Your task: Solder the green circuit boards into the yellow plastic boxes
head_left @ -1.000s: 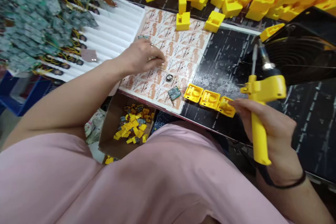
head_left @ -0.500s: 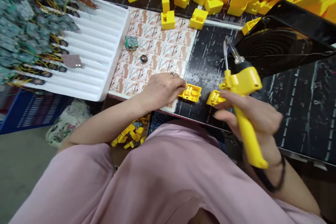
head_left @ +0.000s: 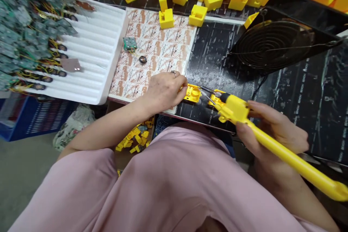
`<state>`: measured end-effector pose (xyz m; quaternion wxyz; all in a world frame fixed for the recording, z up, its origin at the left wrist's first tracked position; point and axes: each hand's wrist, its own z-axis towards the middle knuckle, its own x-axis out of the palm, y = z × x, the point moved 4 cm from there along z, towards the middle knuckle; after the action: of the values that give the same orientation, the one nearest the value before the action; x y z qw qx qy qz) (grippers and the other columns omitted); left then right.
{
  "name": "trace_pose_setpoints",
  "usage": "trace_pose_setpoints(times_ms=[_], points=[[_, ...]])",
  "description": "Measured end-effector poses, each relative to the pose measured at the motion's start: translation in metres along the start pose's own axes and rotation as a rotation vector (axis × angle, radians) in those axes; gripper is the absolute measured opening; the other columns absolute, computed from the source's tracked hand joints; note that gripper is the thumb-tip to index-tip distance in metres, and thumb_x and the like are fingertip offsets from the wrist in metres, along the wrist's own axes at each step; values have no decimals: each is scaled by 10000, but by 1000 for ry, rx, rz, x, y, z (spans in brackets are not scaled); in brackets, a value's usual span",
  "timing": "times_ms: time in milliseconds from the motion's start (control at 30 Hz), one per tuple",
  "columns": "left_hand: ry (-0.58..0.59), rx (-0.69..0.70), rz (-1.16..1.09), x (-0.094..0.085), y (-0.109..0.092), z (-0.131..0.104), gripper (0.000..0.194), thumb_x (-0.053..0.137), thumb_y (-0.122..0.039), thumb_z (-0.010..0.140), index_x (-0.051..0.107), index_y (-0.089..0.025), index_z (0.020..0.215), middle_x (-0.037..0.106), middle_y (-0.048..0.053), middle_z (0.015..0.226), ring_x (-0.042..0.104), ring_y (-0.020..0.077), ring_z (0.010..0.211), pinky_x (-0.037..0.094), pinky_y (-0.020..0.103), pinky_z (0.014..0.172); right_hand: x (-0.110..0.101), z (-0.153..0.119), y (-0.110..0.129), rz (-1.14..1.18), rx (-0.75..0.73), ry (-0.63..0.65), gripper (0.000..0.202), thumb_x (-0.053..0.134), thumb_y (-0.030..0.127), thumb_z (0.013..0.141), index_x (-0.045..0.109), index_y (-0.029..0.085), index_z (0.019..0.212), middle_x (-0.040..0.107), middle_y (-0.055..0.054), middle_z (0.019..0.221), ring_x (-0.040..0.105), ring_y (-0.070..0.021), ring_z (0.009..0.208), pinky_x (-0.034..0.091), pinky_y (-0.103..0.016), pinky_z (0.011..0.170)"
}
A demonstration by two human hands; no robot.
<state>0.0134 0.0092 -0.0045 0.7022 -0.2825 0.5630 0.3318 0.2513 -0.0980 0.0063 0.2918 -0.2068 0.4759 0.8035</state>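
My left hand (head_left: 167, 90) is closed at the fingertips on the left end of a small open yellow plastic housing (head_left: 193, 93) lying on the black bench top. A yellow soldering iron (head_left: 236, 108), with a second thin metal tube beside its tip, is gripped in my right hand (head_left: 285, 128). It slants to the left, and its tip meets the right edge of the housing; exact contact is too small to make out. Partly behind the iron's front end lies another yellow housing piece (head_left: 214, 99).
Beyond my hands stands a black fan (head_left: 268, 49). Yellow cases (head_left: 198, 15) are heaped along the back. On a printed sheet (head_left: 157, 49) lie a green circuit board (head_left: 129, 44) and a round black part (head_left: 143, 59). A white foam tray (head_left: 100, 50) carries many wired boards.
The soldering iron has swung from pointing away from me to pointing left, its tip now at the housing. My right hand has let go of the second housing piece. My left hand keeps its hold.
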Motion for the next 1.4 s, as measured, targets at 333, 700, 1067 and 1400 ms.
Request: trace_pose_setpoints(times_ms=[333,700,1067,1400], points=[[-10,65,35,2,-4,2,269,486,-262,893,717,-169,791,721,65,717,652,194,639,323,305,542,17,11,11,25,-304,-86,315,863,155,709,622,242,893,733,23,749,707,-156,614,512,-231,425],[70,59,47,-2,-7,7,294,471,-250,895,734,-154,804,702,100,718,636,233,646,317,333,537,-2,19,18,5,-156,49,210,796,141,777,633,257,839,711,36,747,718,-154,665,591,-255,546],[78,70,-2,-5,-3,5,292,488,-276,940,740,-180,827,725,82,799,640,225,751,441,380,713,-1,10,6,49,-96,-62,347,835,173,751,683,296,1038,739,15,823,704,-190,654,596,-328,554],[-16,10,-243,-1,11,-9,226,546,-286,937,752,-278,846,703,14,790,590,221,887,358,578,1109,-5,9,2,53,-100,-50,515,833,184,764,673,302,1240,777,-12,975,735,-196,757,618,-329,661]])
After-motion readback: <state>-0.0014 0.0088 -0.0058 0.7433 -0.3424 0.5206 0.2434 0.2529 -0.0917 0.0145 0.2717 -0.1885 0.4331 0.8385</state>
